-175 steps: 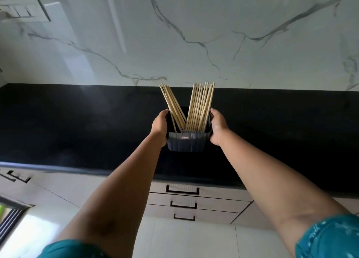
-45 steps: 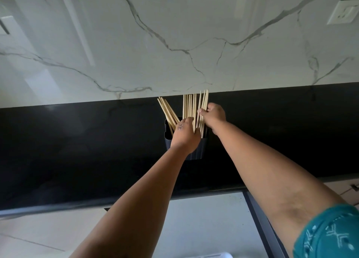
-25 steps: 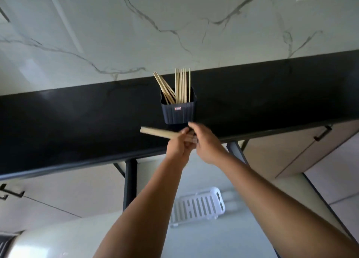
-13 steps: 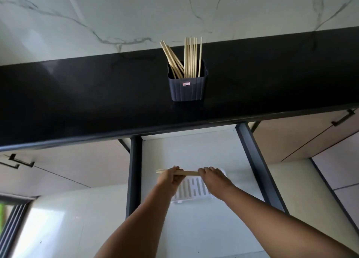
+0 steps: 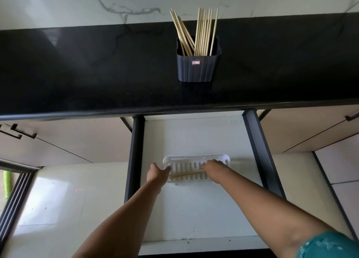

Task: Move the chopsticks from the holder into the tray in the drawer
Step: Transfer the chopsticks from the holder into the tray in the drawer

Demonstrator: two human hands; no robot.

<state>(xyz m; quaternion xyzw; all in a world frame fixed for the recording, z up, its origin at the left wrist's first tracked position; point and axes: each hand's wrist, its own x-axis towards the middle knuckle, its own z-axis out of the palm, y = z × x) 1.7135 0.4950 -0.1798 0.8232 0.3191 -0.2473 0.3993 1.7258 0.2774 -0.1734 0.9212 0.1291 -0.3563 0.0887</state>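
Both hands, left hand (image 5: pixel 156 173) and right hand (image 5: pixel 212 167), rest on chopsticks (image 5: pixel 186 174) in the tray (image 5: pixel 196 157); grip unclear, open drawer (image 5: pixel 194 137) floor all around.

small red-and-white sticker (image 5: pixel 195 62) on the front wall of the dark chopstick holder (image 5: pixel 198 71), well above and beyond the fingers, its print too small to read, no other text, brand or number legible anywhere

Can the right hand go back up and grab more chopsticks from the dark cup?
Probably yes. The right hand is down at the white tray in the open drawer, and nothing stands between it and the holder on the counter. The chopsticks stick up out of the holder's open top.
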